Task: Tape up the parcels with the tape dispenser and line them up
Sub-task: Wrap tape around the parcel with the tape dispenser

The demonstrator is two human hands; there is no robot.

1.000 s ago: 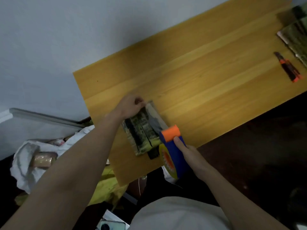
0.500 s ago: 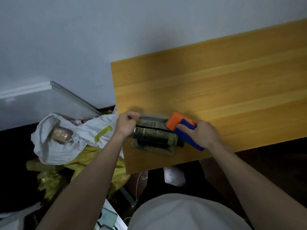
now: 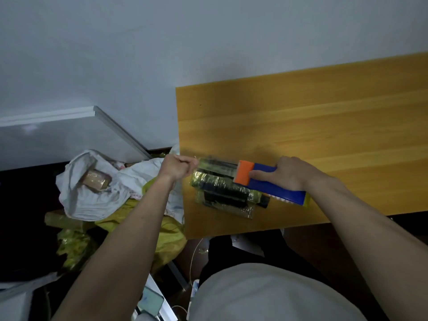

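Observation:
A dark parcel (image 3: 223, 195) in shiny clear wrap lies near the left front corner of the wooden table (image 3: 324, 126). My right hand (image 3: 289, 173) grips the blue tape dispenser (image 3: 275, 186) with its orange head over the parcel's right half. A strip of clear tape (image 3: 216, 163) stretches from the orange head leftward to my left hand (image 3: 177, 166), which pinches the tape's free end at the table's left edge. The tape hangs just above the parcel's far side.
Left of the table, on the floor, lies a white bag (image 3: 92, 186) with a brown taped parcel (image 3: 95, 180) in it, on top of yellow bags (image 3: 148, 225). A phone (image 3: 151, 303) lies near my lap. The wall stands close behind the table.
The view has swung left, so the far parcels and the cutter have left the frame. My right hand has pulled the dispenser to the right, drawing out a longer strip of tape from my left hand.

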